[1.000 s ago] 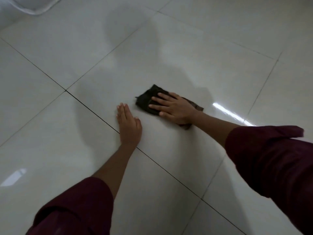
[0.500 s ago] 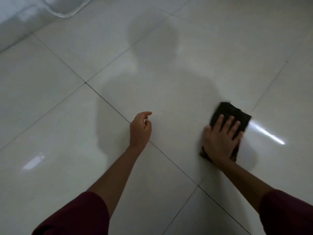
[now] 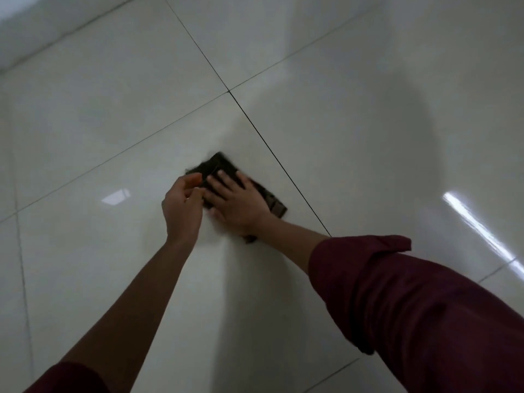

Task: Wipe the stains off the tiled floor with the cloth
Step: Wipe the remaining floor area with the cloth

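Note:
A dark cloth (image 3: 222, 165) lies flat on the glossy pale tiled floor (image 3: 354, 131), just left of a dark grout line. My right hand (image 3: 236, 205) presses on the cloth with fingers spread and palm down, covering its middle. My left hand (image 3: 183, 211) hovers at the cloth's left edge with fingers curled, thumb and forefinger close to the cloth's corner. Motion blur hides whether they pinch it. Both forearms wear rolled dark red sleeves. No stain shows clearly on the tiles.
A dark grout line (image 3: 269, 148) runs diagonally past the cloth's right side. The base of a wall (image 3: 42, 32) crosses the upper left corner. Bright light reflections (image 3: 482, 228) streak the tiles at the right.
My right hand has swept the cloth back leftward across the grout line. My left hand now sits right beside the cloth. The view has swung, and the white object at the top is gone.

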